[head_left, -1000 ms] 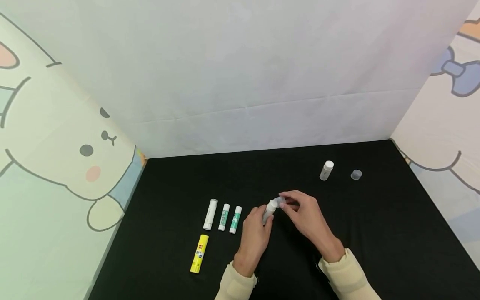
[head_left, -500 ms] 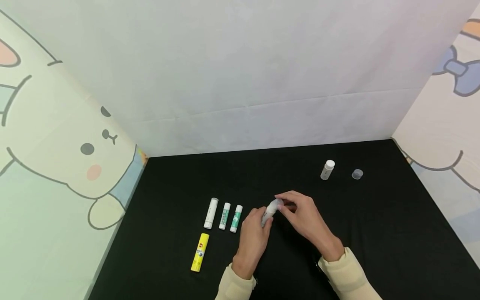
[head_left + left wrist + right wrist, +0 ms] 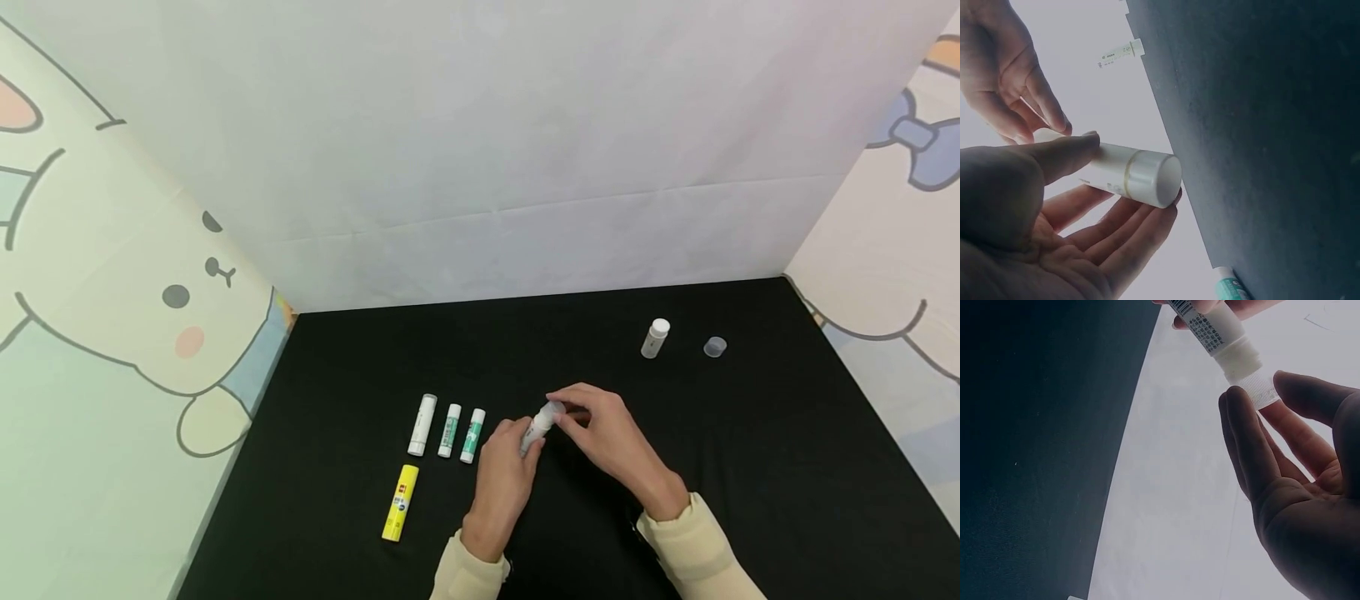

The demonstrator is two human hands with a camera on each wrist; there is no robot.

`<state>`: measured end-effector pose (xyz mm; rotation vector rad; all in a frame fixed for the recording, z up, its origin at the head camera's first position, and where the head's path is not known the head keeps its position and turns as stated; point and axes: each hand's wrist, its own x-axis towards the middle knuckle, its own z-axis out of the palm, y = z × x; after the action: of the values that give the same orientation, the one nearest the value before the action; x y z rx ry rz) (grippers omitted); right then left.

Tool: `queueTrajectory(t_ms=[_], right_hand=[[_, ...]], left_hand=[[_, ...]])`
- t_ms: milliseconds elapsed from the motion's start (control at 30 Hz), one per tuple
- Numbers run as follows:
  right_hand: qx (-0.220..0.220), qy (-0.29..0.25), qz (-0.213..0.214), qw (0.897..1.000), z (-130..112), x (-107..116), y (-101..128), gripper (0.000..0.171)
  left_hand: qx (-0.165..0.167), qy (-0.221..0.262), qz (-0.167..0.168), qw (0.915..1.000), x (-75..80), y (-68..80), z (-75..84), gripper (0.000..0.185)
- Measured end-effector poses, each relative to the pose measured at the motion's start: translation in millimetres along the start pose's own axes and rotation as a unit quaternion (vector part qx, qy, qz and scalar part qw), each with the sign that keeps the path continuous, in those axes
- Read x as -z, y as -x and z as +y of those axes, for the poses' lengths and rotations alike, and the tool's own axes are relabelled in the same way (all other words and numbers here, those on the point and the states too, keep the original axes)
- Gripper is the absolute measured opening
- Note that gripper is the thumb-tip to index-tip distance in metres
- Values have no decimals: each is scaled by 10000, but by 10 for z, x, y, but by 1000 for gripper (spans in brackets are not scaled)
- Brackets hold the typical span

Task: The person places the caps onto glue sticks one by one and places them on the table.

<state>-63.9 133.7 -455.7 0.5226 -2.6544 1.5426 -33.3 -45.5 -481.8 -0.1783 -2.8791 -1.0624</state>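
My left hand [image 3: 504, 479] holds a white glue stick [image 3: 536, 430] between thumb and fingers, tilted towards the right hand. Dark print and a barcode show on its side in the right wrist view, and its plain round base [image 3: 1168, 180] faces the left wrist camera. With thumb and fingertips, my right hand [image 3: 611, 437] pinches a clear ribbed cap [image 3: 1257, 389] at the glue stick's upper end. The cap sits over the tip of that end; how firmly it is seated I cannot tell.
Left of the hands lie a white glue stick [image 3: 422, 425], two green-and-white ones [image 3: 449, 431] and a yellow one [image 3: 401, 503]. Towards the back right an uncapped white stick [image 3: 655, 339] stands beside a loose clear cap [image 3: 715, 347]. Black cloth [image 3: 360, 358] covers the table.
The clear cap has gone from beside the glue stick's tip to over it. The glue stick leans more to the right now. The things on the table have stayed put.
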Motion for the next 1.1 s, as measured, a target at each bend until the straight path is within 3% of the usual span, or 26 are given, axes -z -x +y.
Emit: queueTrajectory(t_ms=[267,467,767,900,1100], right_hand=[[-57,45,-226,9997,4,14,-10,28],[25,-31,-441,9990,21,2,-13,31],[63,3,-446,9990,4,-5,-24,29],[91,77,-446,9989,-37,2,-31,30],[37,76,-398,9992,-95,-1,-26,30]], left_hand=[[-239,-265,167,9992,-6,23,-39,22],[-131,-10,32,9999,12,24,-27,25],[-349,237,15,9991,40,35,-11,19],[-489,185,68,9986,41,38,-18,8],[-581,-15,218,9981,57,39,-3,11]])
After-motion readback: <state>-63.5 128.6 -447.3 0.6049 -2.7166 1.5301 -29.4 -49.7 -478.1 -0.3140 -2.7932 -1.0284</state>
